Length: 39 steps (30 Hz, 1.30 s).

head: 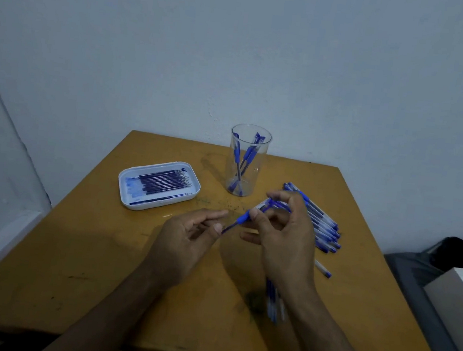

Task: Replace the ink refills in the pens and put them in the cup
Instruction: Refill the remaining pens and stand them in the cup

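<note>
Between my two hands, the pen [244, 218] hangs above the table [78, 259]: my right hand [283, 238] pinches its blue grip, my left hand [189, 236] nips the thin dark tip end between thumb and forefinger. It looks light and stiff, its barrel likely slick, so the rubbery grip seems the safest hold. Beyond my right fingers lie the waiting pens [319, 221]; past them stands the cup [247, 160]; beyond my left, the refill tray [158, 184].

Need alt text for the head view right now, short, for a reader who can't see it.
Two hands work one blue pen above a wooden table: the right hand grips its barrel, the left hand pinches its tip end. Behind stand a clear cup of pens, a white tray of refills, and a pen pile.
</note>
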### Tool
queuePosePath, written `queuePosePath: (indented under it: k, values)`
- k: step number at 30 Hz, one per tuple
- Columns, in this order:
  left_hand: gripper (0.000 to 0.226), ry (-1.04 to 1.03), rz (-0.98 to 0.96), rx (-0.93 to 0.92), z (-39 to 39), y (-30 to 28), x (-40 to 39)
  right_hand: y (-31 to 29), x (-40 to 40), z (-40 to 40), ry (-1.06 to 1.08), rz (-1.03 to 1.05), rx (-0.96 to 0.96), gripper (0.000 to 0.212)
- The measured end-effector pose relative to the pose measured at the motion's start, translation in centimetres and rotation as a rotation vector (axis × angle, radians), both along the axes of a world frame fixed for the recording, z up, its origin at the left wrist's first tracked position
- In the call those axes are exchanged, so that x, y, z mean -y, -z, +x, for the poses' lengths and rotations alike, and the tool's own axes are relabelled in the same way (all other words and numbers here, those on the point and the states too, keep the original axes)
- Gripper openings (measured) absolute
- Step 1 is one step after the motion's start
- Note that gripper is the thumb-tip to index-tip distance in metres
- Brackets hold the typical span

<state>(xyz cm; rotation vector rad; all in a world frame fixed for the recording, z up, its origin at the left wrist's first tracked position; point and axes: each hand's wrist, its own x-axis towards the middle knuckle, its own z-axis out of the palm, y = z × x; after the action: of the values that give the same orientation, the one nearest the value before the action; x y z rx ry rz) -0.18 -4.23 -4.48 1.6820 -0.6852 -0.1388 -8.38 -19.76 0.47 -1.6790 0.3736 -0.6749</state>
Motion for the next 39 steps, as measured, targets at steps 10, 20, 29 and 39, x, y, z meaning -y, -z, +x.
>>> queuePosePath:
  k: [10,20,29,39]
  values:
    - [0.055,-0.035,0.782,0.502,3.5,1.1,2.5,-9.2,2.9,4.5,0.214,-0.374,0.262,0.031]
    - [0.052,-0.046,0.802,0.489,4.0,2.4,2.4,-9.4,5.0,12.0,0.181,-0.627,0.260,0.027]
    - [0.057,-0.045,0.837,0.487,4.2,2.4,2.5,-5.6,5.7,15.1,0.183,-0.842,-0.200,0.011]
    - [0.058,-0.043,0.839,0.489,4.1,2.1,2.5,-6.7,5.4,13.1,0.190,-0.819,-0.183,0.025]
